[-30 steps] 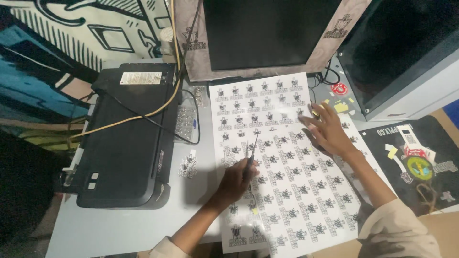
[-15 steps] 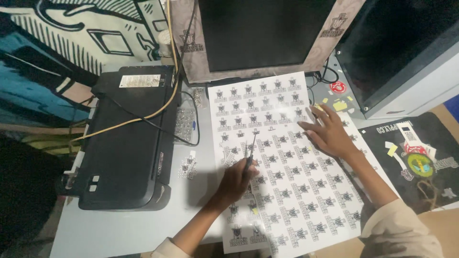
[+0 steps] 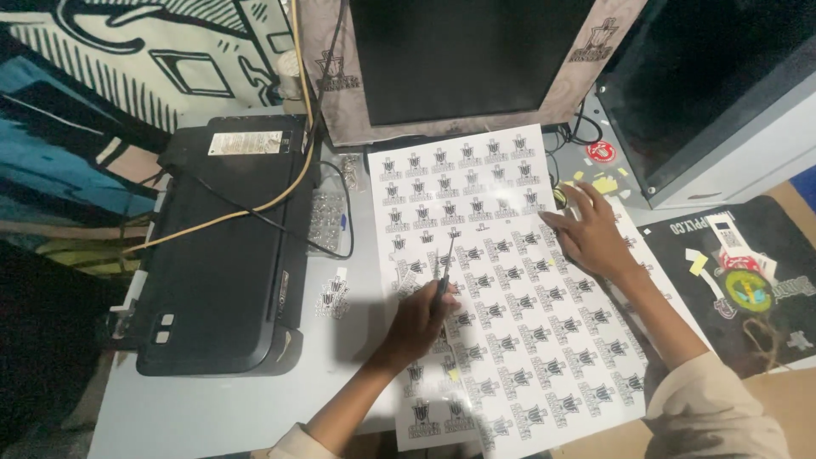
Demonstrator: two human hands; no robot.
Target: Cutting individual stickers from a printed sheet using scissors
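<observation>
A large white sheet [image 3: 510, 289] printed with rows of small black sticker designs lies on the grey desk. My left hand [image 3: 421, 319] grips thin metal tweezers [image 3: 444, 259], whose tips rest on the sheet near its upper left part. My right hand [image 3: 591, 234] lies flat with fingers spread on the sheet's right edge, holding it down. A few loose cut stickers [image 3: 331, 297] lie on the desk just left of the sheet.
A black printer [image 3: 225, 246] with a yellow cable across it sits at the left. A dark monitor [image 3: 463, 59] stands behind the sheet, a second screen [image 3: 705, 85] at the right. A black mat [image 3: 739, 272] with stickers lies at the right.
The view has shifted slightly; both hands stay on the sheet, the tweezers' tips still near the same row.
</observation>
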